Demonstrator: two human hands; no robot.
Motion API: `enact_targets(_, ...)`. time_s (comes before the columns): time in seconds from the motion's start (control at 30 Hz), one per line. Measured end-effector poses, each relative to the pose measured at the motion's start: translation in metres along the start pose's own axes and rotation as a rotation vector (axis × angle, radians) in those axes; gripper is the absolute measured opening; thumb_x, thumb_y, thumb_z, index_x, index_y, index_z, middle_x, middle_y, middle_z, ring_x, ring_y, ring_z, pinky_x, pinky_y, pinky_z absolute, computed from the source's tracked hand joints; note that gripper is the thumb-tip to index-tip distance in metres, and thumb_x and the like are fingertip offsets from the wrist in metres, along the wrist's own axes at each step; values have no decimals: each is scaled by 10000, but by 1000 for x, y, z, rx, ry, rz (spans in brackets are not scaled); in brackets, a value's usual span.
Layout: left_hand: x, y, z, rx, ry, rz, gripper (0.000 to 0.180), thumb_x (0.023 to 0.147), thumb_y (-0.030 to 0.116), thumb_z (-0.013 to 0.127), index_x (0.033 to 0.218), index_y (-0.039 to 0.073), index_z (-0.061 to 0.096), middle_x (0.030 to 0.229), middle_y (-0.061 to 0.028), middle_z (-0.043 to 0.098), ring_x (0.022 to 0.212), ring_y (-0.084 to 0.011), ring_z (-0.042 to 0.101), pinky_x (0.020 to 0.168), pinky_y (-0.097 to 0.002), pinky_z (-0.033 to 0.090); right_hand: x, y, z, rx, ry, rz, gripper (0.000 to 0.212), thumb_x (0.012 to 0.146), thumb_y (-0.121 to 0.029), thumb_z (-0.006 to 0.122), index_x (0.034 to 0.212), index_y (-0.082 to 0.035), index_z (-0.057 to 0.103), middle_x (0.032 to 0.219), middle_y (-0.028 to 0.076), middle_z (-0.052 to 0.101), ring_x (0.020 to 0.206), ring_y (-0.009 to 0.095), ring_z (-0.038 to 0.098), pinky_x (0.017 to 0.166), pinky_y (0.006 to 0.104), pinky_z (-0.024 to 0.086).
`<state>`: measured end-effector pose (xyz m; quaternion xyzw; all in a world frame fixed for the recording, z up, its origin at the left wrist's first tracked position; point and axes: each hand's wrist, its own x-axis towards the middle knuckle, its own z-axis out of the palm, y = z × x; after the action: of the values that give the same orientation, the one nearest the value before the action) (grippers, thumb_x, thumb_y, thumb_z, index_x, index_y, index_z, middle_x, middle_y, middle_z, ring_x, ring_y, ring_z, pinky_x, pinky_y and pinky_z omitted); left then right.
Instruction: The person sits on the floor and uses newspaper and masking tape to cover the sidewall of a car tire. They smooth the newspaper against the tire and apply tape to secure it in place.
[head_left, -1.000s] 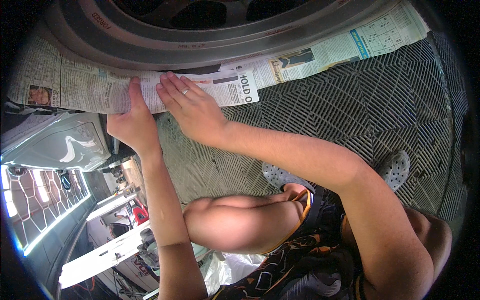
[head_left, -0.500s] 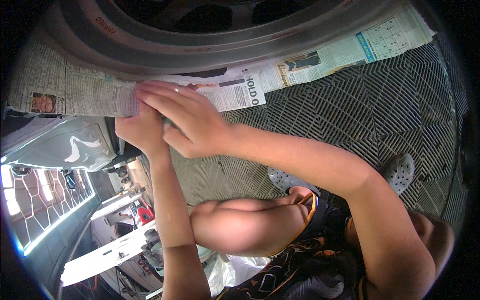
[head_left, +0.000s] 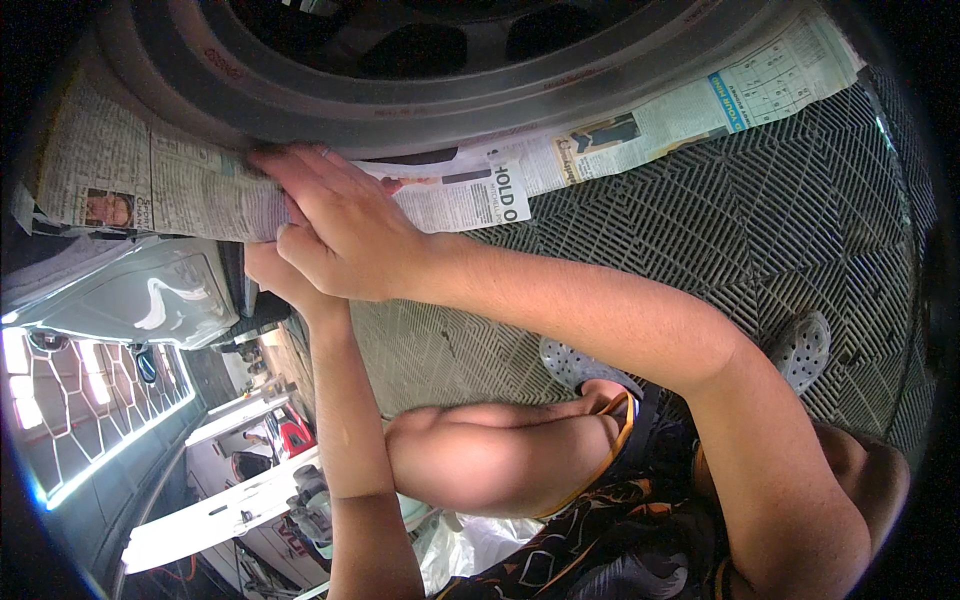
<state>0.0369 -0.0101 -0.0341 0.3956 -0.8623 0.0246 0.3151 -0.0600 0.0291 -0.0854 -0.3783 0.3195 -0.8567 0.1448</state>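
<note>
A strip of newspaper [head_left: 205,185] follows the rim of a dark wheel [head_left: 330,110] across the upper part of the head view. My right hand [head_left: 350,225] lies over the paper with its fingers stretched out, the tips against the wheel's edge. Just below it, my left hand [head_left: 290,275] holds the lower border of the newspaper, fingers curled behind. Part of the left hand is covered by the right one. Another newspaper piece [head_left: 465,195] overlaps beside my right hand, and the strip continues to the far right.
Ribbed dark floor tiles [head_left: 650,240] extend below the wheel. A light car body panel [head_left: 150,290] stands at the left, with white cabinets [head_left: 225,510] beyond. My bent leg [head_left: 500,455] and grey clogs [head_left: 800,350] are below my arms. Crumpled clear plastic [head_left: 470,545] lies near the bottom.
My right hand has slid a little left and up, its fingertips now at the wheel's edge. The left hand has shifted slightly right and down, and the view has moved slightly.
</note>
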Motion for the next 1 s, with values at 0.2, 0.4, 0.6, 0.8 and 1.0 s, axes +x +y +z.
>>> enact_targets(0.2, -2, 6, 6, -273, 60, -14, 224, 916, 146, 724, 1023, -49, 688, 917, -36, 729, 822, -107, 660, 714, -309, 531, 4, -12, 9, -21, 87, -18, 570, 807, -144, 544, 1317, 107, 513, 1219, 325, 599, 1135, 485, 579, 1035, 543, 450)
enact_targets(0.4, -7, 2, 10, -84, 42, 30, 226, 912, 143, 726, 1028, -48, 688, 924, -40, 730, 830, -108, 662, 722, -309, 532, 17, -27, 11, 16, 111, 20, 562, 768, -131, 567, 1271, 120, 534, 1180, 329, 608, 1103, 500, 581, 1022, 550, 453)
enact_targets(0.6, -10, 5, 11, -43, 54, 42, 229, 909, 139, 728, 1034, -48, 688, 931, -43, 732, 838, -110, 663, 731, -309, 533, 28, -39, 18, -27, 147, -36, 568, 760, -106, 566, 1273, 134, 517, 1122, 322, 609, 1042, 491, 587, 981, 545, 461)
enact_targets(0.8, -12, 6, 10, -22, 61, 45, 232, 905, 136, 730, 1040, -47, 687, 938, -46, 733, 847, -111, 664, 739, -308, 533, 40, -54, 15, 57, 175, -46, 519, 759, -75, 558, 1234, 132, 527, 1012, 310, 597, 946, 476, 583, 887, 549, 458)
enact_targets(1.0, -11, 7, 18, -26, 56, 55, 235, 901, 133, 732, 1045, -47, 687, 945, -49, 735, 855, -112, 665, 747, -308, 534, 49, -56, 12, 7, 208, -96, 476, 768, -89, 568, 1185, 134, 520, 978, 287, 581, 926, 462, 576, 852, 551, 462)
